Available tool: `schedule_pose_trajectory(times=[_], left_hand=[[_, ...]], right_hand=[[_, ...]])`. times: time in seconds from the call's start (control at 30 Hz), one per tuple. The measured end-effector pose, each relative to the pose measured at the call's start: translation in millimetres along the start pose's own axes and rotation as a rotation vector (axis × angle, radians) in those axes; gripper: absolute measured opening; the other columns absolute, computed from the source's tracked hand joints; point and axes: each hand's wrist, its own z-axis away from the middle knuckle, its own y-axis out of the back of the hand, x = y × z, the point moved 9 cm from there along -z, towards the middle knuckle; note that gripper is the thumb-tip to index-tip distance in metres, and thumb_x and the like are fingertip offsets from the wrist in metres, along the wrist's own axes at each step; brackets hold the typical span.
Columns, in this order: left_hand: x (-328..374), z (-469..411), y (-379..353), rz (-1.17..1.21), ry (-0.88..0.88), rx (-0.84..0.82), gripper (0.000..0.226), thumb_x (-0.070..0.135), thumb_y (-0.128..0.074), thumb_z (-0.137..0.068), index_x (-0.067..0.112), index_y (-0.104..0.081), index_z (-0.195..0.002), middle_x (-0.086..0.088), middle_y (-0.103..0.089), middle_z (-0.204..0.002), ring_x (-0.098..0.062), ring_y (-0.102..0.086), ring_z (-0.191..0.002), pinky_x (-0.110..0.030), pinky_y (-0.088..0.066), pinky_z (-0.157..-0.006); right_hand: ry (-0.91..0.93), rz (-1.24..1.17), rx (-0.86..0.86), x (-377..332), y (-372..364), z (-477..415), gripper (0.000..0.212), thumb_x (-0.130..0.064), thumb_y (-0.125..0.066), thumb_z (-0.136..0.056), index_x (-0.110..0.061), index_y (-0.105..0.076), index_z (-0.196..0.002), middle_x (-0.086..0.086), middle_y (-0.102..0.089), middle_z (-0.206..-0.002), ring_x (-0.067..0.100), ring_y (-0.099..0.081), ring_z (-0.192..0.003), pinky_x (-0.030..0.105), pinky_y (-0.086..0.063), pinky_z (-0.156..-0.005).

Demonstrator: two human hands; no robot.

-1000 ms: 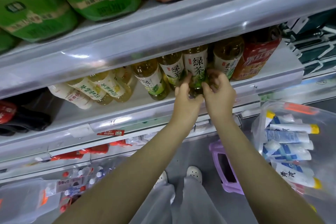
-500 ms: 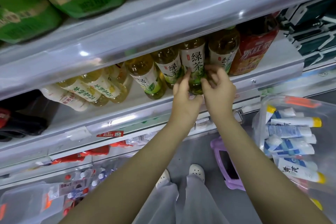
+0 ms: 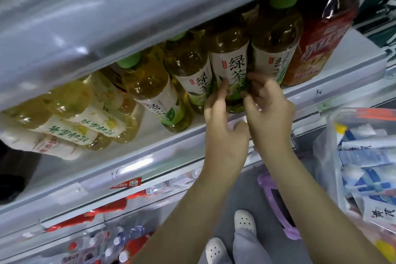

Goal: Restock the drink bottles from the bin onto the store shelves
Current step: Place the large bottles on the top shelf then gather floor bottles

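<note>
Though crowded, a white store shelf (image 3: pixel 132 148).

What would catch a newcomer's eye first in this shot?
Two hands meet mid-picture on one green tea bottle in the front row of the shelf: the left hand touches its side with straight fingers, the right hand curls fingers round the other. A red-labelled bottle stands at the row's right end, and a clear bin of tubes sits far right.
</note>
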Motion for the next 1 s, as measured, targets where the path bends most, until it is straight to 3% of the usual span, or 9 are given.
schedule_pose_trajectory(times=[0.17, 0.3, 0.4, 0.5, 0.57, 0.67, 0.77, 0.9, 1.0], left_hand=[[-14, 4, 0, 0.01, -0.09, -0.037, 0.085, -0.008, -0.041, -0.071, 0.049, -0.039, -0.135, 0.026, -0.031, -0.141, 0.004, -0.033, -0.137, -0.027, -0.035, -0.111], [-21, 6, 1, 0.007, -0.121, -0.061, 0.093, -0.018, -0.038, -0.077, 0.06, -0.039, -0.126, 0.034, -0.031, -0.138, 0.012, -0.031, -0.134, -0.016, -0.037, -0.103], [-21, 6, 0, 0.027, -0.134, -0.096, 0.09, -0.021, -0.037, -0.081, 0.054, -0.037, -0.131, 0.027, -0.029, -0.143, 0.018, -0.035, -0.127, -0.001, -0.039, -0.087], [-19, 6, 1, -0.029, -0.18, -0.091, 0.078, -0.014, -0.041, -0.087, 0.044, -0.036, -0.139, 0.017, -0.03, -0.146, 0.012, -0.034, -0.131, 0.003, -0.035, -0.088], [-16, 5, 6, -0.085, -0.223, -0.025, 0.062, -0.002, -0.05, -0.094, 0.043, -0.04, -0.135, 0.013, -0.036, -0.143, 0.006, -0.038, -0.131, -0.001, -0.036, -0.093], [-17, 3, 10, -0.17, -0.248, 0.116, 0.045, 0.015, -0.06, -0.094, 0.044, -0.047, -0.126, 0.016, -0.045, -0.134, 0.005, -0.046, -0.123, -0.02, -0.043, -0.103], [-22, 3, 10, -0.174, -0.218, 0.278, 0.036, 0.018, -0.066, -0.09, 0.036, -0.053, -0.119, 0.014, -0.05, -0.125, 0.001, -0.05, -0.117, -0.029, -0.045, -0.1], [-25, 3, 11, -0.131, -0.191, 0.482, 0.027, 0.023, -0.072, -0.085, 0.031, -0.058, -0.107, 0.013, -0.054, -0.113, -0.003, -0.055, -0.111, -0.038, -0.05, -0.094], [-23, 1, 10, -0.139, -0.174, 0.575, 0.025, 0.026, -0.073, -0.084, 0.032, -0.056, -0.101, 0.013, -0.054, -0.108, -0.006, -0.057, -0.106, -0.039, -0.052, -0.09]], right_hand=[[0.064, -0.057, 0.003, 8, 1, 3, 0.039, -0.004, -0.06, -0.088, -0.03, -0.06, -0.117, -0.018, -0.067, -0.109, 0.001, -0.064, -0.109, 0.03, -0.053, -0.094], [0.156, 0.003, 0.021, 7, 4, 3, 0.038, -0.003, -0.064, -0.087, -0.025, -0.06, -0.118, -0.031, -0.061, -0.106, -0.009, -0.061, -0.106, 0.015, -0.048, -0.093], [0.196, -0.001, 0.025, 4, 5, 3, 0.037, -0.003, -0.066, -0.087, -0.024, -0.061, -0.117, -0.021, -0.066, -0.105, 0.0, -0.065, -0.103, 0.024, -0.052, -0.093], [0.219, -0.009, 0.015, 2, 4, 6, 0.034, -0.004, -0.068, -0.088, -0.018, -0.063, -0.118, -0.011, -0.067, -0.108, 0.005, -0.066, -0.103, 0.027, -0.053, -0.094], [0.243, 0.011, 0.062, 1, 9, 9, 0.03, -0.008, -0.07, -0.088, -0.013, -0.064, -0.117, -0.005, -0.066, -0.109, 0.011, -0.066, -0.101, 0.029, -0.054, -0.092], [0.234, 0.061, 0.203, 8, 26, 10, 0.03, -0.016, -0.073, -0.088, -0.009, -0.063, -0.115, -0.003, -0.057, -0.108, 0.018, -0.063, -0.096, 0.036, -0.055, -0.086], [0.18, 0.06, 0.25, 15, 32, 7, 0.034, -0.017, -0.074, -0.086, -0.008, -0.059, -0.115, -0.005, -0.053, -0.109, 0.021, -0.061, -0.097, 0.041, -0.054, -0.086], [0.161, 0.096, 0.262, 17, 37, 1, 0.047, -0.018, -0.076, -0.084, -0.008, -0.053, -0.123, -0.013, -0.046, -0.111, 0.017, -0.058, -0.101, 0.034, -0.053, -0.088], [0.125, 0.09, 0.254, 24, 41, -7, 0.049, -0.018, -0.075, -0.084, -0.01, -0.053, -0.127, -0.005, -0.052, -0.114, 0.013, -0.057, -0.1, 0.029, -0.052, -0.088]])
